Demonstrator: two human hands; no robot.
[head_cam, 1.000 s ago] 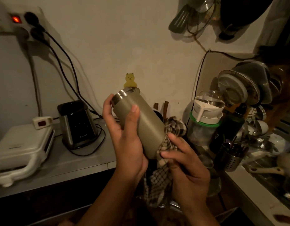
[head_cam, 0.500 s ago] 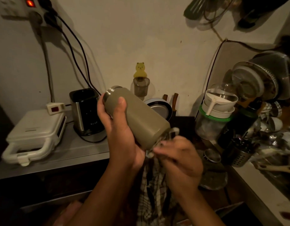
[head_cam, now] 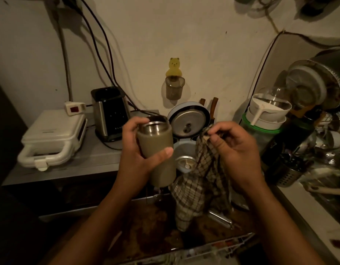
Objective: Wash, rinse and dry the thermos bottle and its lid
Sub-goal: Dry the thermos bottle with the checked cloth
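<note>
My left hand [head_cam: 135, 155] grips the olive-green thermos bottle [head_cam: 157, 144] around its middle. The bottle stands nearly upright, its steel mouth open and facing up. My right hand [head_cam: 234, 150] pinches the top of a checked cloth [head_cam: 195, 192] just right of the bottle; the cloth hangs down free, apart from the bottle. Behind and between my hands a pale blue round lid [head_cam: 188, 121] with a steel inner face leans against the wall, above a smaller blue and steel part [head_cam: 185, 161]. I cannot tell whether either is the thermos lid.
A white sandwich maker [head_cam: 50, 138] and a black appliance [head_cam: 110, 113] sit on the steel counter [head_cam: 85, 159] at left, with cables above. Stacked bowls, pans and a utensil holder [head_cam: 287, 173] crowd the right side. A small cup with a yellow bear [head_cam: 174, 87] hangs on the wall.
The bottle turned from tilted with its mouth to the upper left to nearly upright. My right hand left the bottle's base and lifted the cloth up beside it.
</note>
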